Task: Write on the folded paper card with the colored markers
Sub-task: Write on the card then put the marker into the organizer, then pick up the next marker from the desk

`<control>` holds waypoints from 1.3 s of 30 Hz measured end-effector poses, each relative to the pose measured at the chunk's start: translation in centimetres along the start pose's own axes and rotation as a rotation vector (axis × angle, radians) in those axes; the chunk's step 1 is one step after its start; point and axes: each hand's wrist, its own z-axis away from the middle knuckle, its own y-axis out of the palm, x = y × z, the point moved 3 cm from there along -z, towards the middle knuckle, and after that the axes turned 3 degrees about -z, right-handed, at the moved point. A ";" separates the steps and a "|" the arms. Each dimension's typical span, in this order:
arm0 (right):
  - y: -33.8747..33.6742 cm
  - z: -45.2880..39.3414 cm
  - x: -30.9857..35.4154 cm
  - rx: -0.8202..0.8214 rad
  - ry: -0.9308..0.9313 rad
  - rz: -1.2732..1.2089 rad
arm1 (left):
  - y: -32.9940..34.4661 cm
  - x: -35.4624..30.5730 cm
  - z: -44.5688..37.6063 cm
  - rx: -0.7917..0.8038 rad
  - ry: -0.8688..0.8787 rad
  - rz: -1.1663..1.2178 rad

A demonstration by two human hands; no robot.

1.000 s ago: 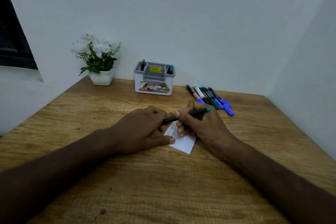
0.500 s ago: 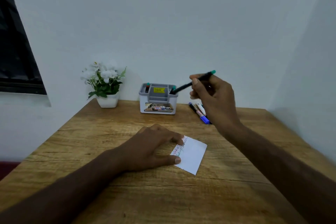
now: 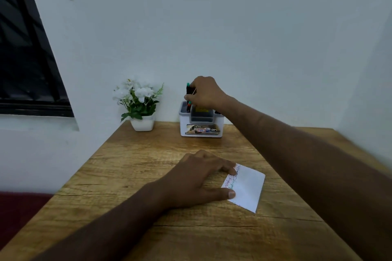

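This looks like a small writing corner in a home or a plain office, set up in the angle of two bare white walls. A wooden bench [image 3: 148, 176] with a strong grain is pushed right into that corner. At its back edge stands a white pot of white flowers [image 3: 140, 101] (whether real or artificial cannot be told) and, just beside it, a small grey and white pen holder [image 3: 201, 125] with markers upright in it. A white paper card [image 3: 246, 188] with handwritten lines lies on the wood. A dark window [image 3: 23, 59] with a black frame is set in the left wall.
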 end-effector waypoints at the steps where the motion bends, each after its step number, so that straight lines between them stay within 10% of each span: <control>1: 0.1 0.2 0.1 0.010 0.001 -0.011 | 0.0 0.0 0.0 -0.001 0.003 -0.003; 12: -4.8 8.6 -5.3 -0.450 -0.048 -0.172 | -0.1 -0.1 0.2 0.002 0.015 -0.013; 26: 0.6 17.6 -17.3 0.124 0.529 0.300 | 0.2 0.4 -0.1 -0.028 0.058 -0.034; 39: -1.3 16.5 -14.8 -0.228 0.263 -0.069 | 0.2 0.5 -0.1 -0.027 0.061 -0.033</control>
